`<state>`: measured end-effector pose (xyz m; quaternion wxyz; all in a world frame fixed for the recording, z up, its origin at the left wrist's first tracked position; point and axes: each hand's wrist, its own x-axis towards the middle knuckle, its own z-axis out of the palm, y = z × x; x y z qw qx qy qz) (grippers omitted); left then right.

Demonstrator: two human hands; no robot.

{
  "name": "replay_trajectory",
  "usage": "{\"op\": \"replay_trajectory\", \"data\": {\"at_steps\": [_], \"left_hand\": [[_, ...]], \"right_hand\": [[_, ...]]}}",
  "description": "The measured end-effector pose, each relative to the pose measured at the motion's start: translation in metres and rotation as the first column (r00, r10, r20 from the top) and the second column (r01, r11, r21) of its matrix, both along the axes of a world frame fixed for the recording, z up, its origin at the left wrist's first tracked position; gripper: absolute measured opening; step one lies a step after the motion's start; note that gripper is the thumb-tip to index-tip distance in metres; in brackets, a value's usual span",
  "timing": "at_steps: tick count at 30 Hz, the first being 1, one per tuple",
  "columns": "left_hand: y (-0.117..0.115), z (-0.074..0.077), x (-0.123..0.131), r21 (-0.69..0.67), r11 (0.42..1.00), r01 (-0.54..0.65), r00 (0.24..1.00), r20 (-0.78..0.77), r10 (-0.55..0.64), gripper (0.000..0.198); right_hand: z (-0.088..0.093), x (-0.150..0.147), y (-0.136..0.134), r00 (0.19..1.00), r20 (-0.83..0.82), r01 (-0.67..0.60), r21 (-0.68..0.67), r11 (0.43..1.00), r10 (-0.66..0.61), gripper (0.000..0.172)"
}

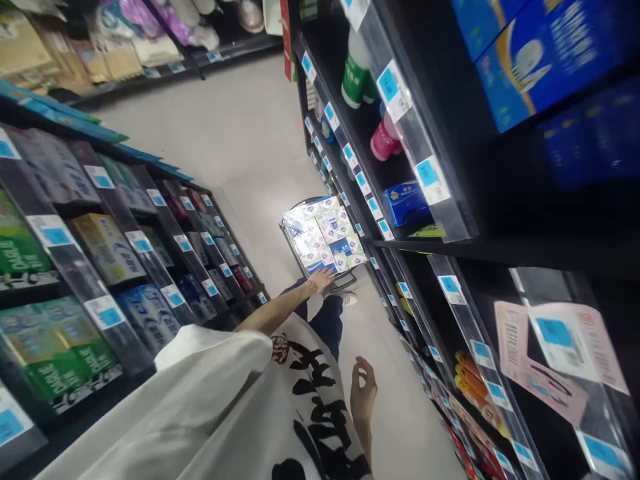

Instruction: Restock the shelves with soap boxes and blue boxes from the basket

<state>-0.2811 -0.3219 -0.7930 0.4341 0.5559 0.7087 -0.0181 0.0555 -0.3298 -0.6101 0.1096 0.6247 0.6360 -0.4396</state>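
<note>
A wheeled basket or cart stands on the floor ahead, filled to the top with several white, green and blue printed boxes. My left hand reaches forward to its near edge, fingers stretched out over the closest boxes. Whether it also touches the rim is too small to tell. Beside the cart's near side a dark looped handle sticks out. My right hand hangs low by my side, loosely curled, a gap between thumb and fingers and nothing in it.
Shelves of boxed toothpaste line the left of the narrow aisle. On the right, shelves hold blue boxes, a green-and-white bottle and orange items. Pink tags jut out at right. Another shelf crosses the far end.
</note>
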Motion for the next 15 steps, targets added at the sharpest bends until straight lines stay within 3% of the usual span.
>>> {"op": "replay_trajectory", "data": {"at_steps": [5, 10, 15], "left_hand": [[0.043, -0.052, 0.004, 0.058, 0.998, 0.009, 0.999, -0.054, -0.006, 0.066], [0.077, -0.116, 0.006, 0.093, 0.994, 0.056, 0.996, -0.071, -0.05, 0.056], [0.089, -0.165, 0.007, 0.108, 0.99, 0.089, 0.992, -0.093, -0.079, 0.052]], "right_hand": [[-0.027, 0.06, 0.008, 0.992, 0.112, 0.062, -0.077, 0.995, -0.053, 0.045], [-0.055, 0.12, -0.012, 0.98, 0.1, 0.179, -0.075, 0.981, -0.171, 0.037], [-0.069, 0.141, -0.042, 0.987, 0.086, 0.149, -0.17, 0.974, -0.136, 0.029]]}}
